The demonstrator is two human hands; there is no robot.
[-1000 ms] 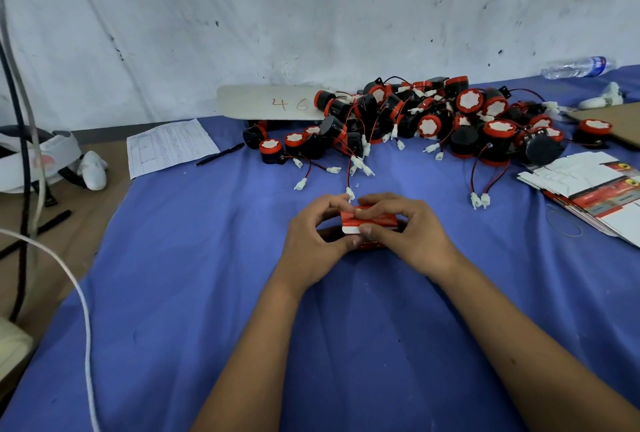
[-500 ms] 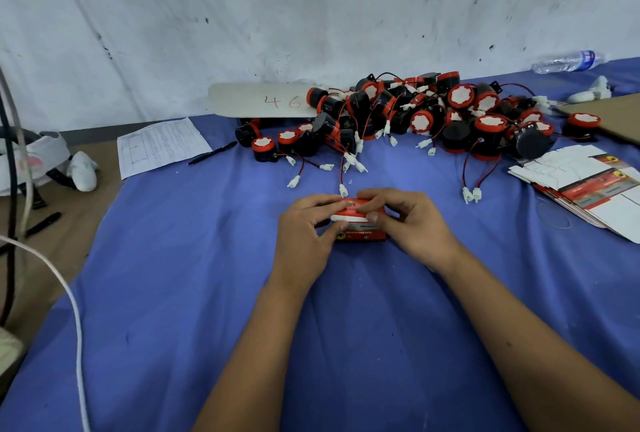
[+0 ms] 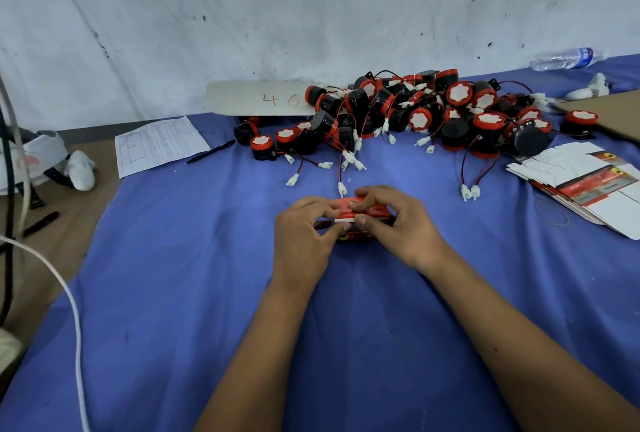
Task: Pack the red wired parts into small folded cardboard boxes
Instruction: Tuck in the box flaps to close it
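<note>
Head view: left grip [image 3: 304, 234] and right grip [image 3: 398, 223] both clamp the red box [image 3: 356, 215] between them.

Printed sheet [image 3: 160, 144], black pen [image 3: 210, 151] beside it; water bottle [image 3: 566, 59] lying far right.

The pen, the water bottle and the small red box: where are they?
pen [image 3: 210, 152], head view, middle of its barrel.
water bottle [image 3: 568, 58], head view, its clear body.
small red box [image 3: 360, 234], head view, its front face.

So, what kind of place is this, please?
Probably a small packing workshop: a pile of red wired parts by the wall, a stack of flat box blanks, and a tally sheet with a pen.
</note>
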